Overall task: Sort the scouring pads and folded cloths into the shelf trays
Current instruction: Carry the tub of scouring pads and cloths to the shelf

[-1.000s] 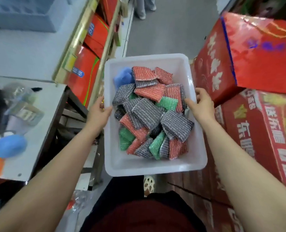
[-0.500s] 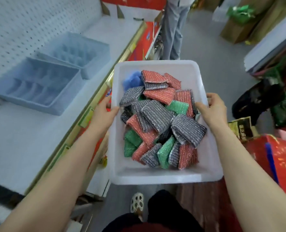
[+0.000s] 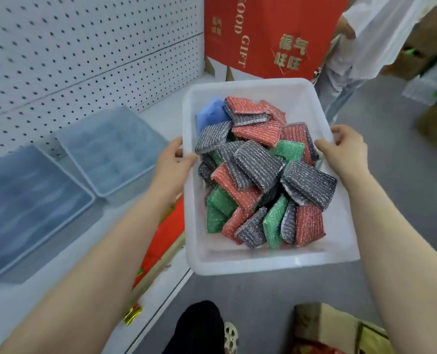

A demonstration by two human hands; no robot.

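I carry a white plastic bin [image 3: 268, 261] in front of me, level with the shelf edge. It is heaped with several glittery scouring pads [image 3: 258, 164] in grey, red and green, and a blue cloth [image 3: 209, 114] lies at its far left corner. My left hand [image 3: 171, 162] grips the bin's left rim, thumb over the edge. On the right rim, my right hand [image 3: 342, 152] grips the same way. Two pale blue divided trays [image 3: 110, 146] [image 3: 25, 203] sit on the white shelf to the left.
A white pegboard wall [image 3: 84, 54] backs the shelf [image 3: 59, 264]. A red gift box [image 3: 268, 34] stands at the shelf's far end. Another person [image 3: 350, 60] stands in the aisle beyond the bin. A cardboard box [image 3: 340, 330] lies on the grey floor by my feet.
I have turned left with the bin toward the shelf. The blue trays and pegboard have come closer and more central; both hands keep their grip on the rims.
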